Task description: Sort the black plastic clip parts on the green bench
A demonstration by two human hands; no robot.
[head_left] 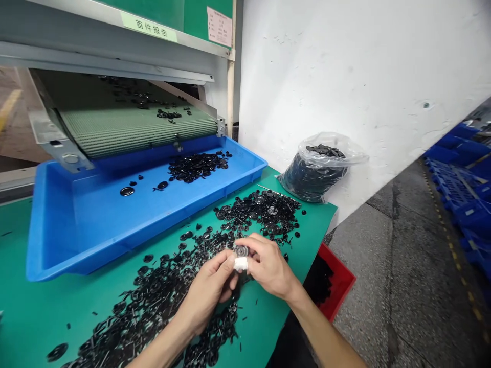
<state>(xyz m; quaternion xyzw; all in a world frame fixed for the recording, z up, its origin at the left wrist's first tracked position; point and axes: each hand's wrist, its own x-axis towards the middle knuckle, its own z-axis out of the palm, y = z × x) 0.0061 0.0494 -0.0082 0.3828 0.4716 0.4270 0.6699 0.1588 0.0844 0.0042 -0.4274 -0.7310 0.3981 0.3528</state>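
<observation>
My left hand (pixel 215 281) and my right hand (pixel 268 263) meet above the green table, with a round dark part (pixel 241 251) pinched between their fingertips. Something white (pixel 241 263) wraps a fingertip or thumb just below the part; which hand it belongs to is hard to tell. Beneath both hands spreads a long heap of small black parts (pixel 153 296), round discs mixed with thin sticks. Another pile of black parts (pixel 264 209) lies just beyond my right hand.
A blue tray (pixel 146 237) holding black parts stands under the end of a green conveyor belt (pixel 134 122). A clear bag (pixel 314 171) of black parts sits at the table's back right corner. Below the right edge is a red bin (pixel 341 281).
</observation>
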